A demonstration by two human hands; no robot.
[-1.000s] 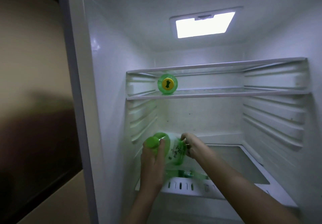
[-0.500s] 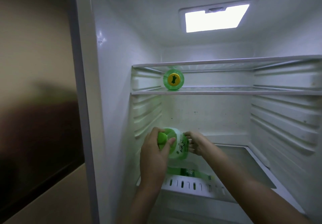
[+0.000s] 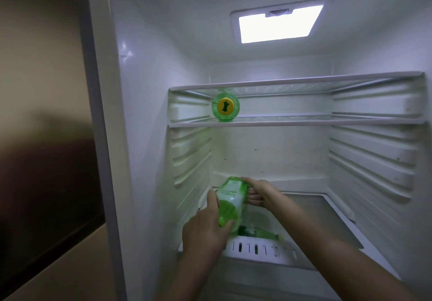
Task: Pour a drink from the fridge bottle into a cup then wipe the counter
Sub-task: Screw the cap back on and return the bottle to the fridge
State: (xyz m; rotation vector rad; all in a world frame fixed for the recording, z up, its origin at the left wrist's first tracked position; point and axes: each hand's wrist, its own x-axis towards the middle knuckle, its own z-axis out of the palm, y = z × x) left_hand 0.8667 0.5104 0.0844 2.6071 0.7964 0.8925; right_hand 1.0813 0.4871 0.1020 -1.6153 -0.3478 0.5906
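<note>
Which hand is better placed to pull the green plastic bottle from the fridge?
Probably left: the left hand wraps the green plastic bottle at its near end; the right hand pinches its far end.

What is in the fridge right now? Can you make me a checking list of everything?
Surface: lower fridge shelf, just beyond the hands; no counter in view.
Job's things: green bottle held on its side; no cup or cloth in view.
Clutter: second green bottle lying on the middle shelf, yellow cap facing the camera; what looks like a third bottle lying below, behind a vented white front.
Hands: left hand grips the green bottle's near end; right hand holds its far end.
Cables: nothing seen.
Surroundings: fridge light lit; dim brown wall at the left.
</note>
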